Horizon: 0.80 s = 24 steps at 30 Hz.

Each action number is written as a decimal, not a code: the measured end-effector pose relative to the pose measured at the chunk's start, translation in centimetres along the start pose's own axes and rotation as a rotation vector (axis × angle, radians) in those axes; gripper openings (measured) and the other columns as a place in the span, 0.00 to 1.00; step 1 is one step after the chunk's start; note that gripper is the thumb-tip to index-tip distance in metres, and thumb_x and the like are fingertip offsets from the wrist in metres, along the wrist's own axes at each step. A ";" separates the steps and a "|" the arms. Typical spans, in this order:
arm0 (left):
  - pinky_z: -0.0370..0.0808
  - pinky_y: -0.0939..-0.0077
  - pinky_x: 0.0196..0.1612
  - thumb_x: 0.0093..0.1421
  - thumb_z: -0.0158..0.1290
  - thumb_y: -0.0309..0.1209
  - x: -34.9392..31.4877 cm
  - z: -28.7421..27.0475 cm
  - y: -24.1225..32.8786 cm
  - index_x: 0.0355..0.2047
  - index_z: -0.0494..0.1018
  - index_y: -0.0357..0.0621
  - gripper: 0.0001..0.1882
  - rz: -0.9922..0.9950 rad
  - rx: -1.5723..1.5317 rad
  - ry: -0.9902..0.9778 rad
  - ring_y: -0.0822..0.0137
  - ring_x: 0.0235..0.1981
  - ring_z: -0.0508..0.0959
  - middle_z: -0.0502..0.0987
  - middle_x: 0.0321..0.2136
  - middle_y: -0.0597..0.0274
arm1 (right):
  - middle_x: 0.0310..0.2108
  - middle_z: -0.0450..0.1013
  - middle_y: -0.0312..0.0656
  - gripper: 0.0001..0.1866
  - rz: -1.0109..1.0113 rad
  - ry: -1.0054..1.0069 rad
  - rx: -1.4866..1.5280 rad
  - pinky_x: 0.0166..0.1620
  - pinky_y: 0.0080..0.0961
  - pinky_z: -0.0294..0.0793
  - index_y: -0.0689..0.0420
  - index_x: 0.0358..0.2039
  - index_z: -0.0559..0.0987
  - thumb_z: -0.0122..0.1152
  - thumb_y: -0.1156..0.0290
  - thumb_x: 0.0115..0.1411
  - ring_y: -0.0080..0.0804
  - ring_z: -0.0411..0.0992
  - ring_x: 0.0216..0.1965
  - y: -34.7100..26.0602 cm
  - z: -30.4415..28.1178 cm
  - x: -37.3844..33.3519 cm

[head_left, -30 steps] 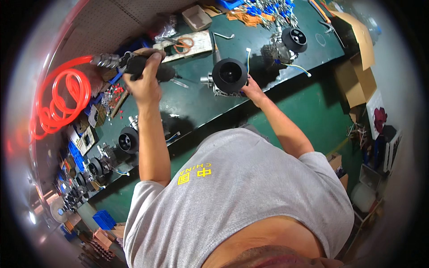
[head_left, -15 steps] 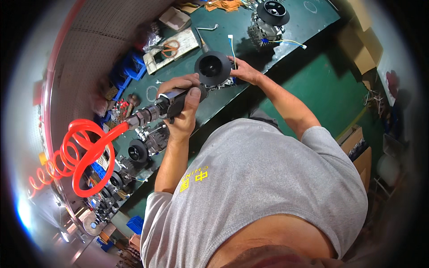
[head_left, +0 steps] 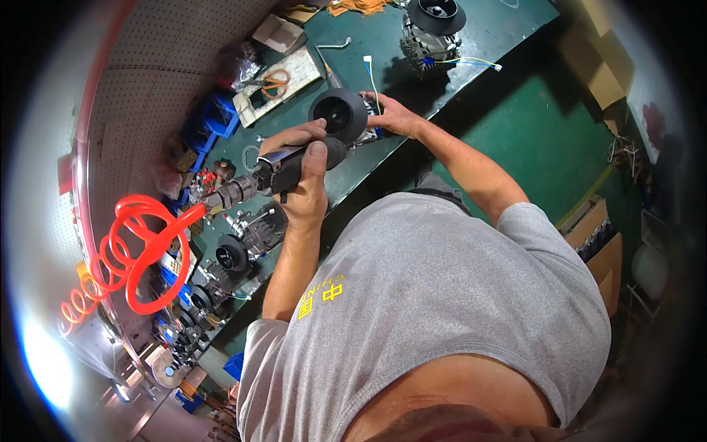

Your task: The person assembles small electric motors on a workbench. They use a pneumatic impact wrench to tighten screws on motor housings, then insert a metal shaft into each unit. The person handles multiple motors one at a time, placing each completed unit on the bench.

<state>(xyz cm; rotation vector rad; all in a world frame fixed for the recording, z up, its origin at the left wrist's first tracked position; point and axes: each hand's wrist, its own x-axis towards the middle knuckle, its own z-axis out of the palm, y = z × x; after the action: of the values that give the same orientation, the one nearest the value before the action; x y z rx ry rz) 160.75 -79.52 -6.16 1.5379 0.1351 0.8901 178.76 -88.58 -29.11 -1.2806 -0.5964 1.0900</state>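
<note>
My left hand (head_left: 309, 195) is closed around a dark pneumatic hand tool (head_left: 283, 171), thumb along its near side. A red coiled air hose (head_left: 168, 249) runs from the tool's back end toward the left. The tool's front end is at the dark, cup-shaped wheel (head_left: 359, 118) of a small motor unit; whether they touch I cannot tell. My right hand (head_left: 398, 118) grips that motor unit (head_left: 371, 132) from the right side, its fingertips partly hidden behind it. A thin cable with a white connector (head_left: 367, 59) rises beside the hand.
Another motor unit (head_left: 434, 40) with a black wheel stands at the far right of the green bench (head_left: 501, 29). More units, one with a black wheel (head_left: 231, 253), line the left. Scissors (head_left: 275, 83) lie on a pale board (head_left: 254, 114); blue bins (head_left: 213, 118) stand behind.
The view has shifted slightly, so the bench and motor units sit a little differently in the picture. Both hands keep their holds; the tool stays by the wheel.
</note>
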 end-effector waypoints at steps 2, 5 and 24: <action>0.75 0.50 0.60 0.62 0.59 0.22 0.0 0.0 -0.4 0.46 0.68 0.38 0.14 0.015 -0.031 0.017 0.54 0.47 0.81 0.80 0.40 0.47 | 0.57 0.73 0.51 0.55 -0.010 0.006 -0.008 0.61 0.30 0.71 0.68 0.70 0.60 0.80 0.55 0.50 0.35 0.72 0.57 0.1 0.0 0.0; 0.75 0.51 0.60 0.63 0.58 0.22 0.0 -0.2 -0.7 0.46 0.68 0.39 0.14 0.030 -0.025 0.002 0.54 0.47 0.81 0.80 0.41 0.47 | 0.57 0.73 0.51 0.54 -0.020 0.008 -0.023 0.61 0.30 0.71 0.68 0.70 0.60 0.80 0.55 0.50 0.35 0.72 0.57 0.2 -0.1 0.0; 0.71 0.45 0.63 0.62 0.57 0.20 2.2 3.9 -0.6 0.39 0.67 0.41 0.10 -0.116 0.045 -0.329 0.62 0.43 0.80 0.78 0.34 0.57 | 0.63 0.64 0.58 0.50 -0.186 0.166 -0.310 0.68 0.37 0.62 0.53 0.65 0.73 0.76 0.38 0.47 0.50 0.63 0.66 1.9 0.1 -0.2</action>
<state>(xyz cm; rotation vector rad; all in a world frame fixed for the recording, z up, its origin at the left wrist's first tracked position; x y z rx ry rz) 164.81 -81.25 -5.32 1.6796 0.0059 0.5369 178.05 -88.90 -30.81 -1.5322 -0.7622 0.7487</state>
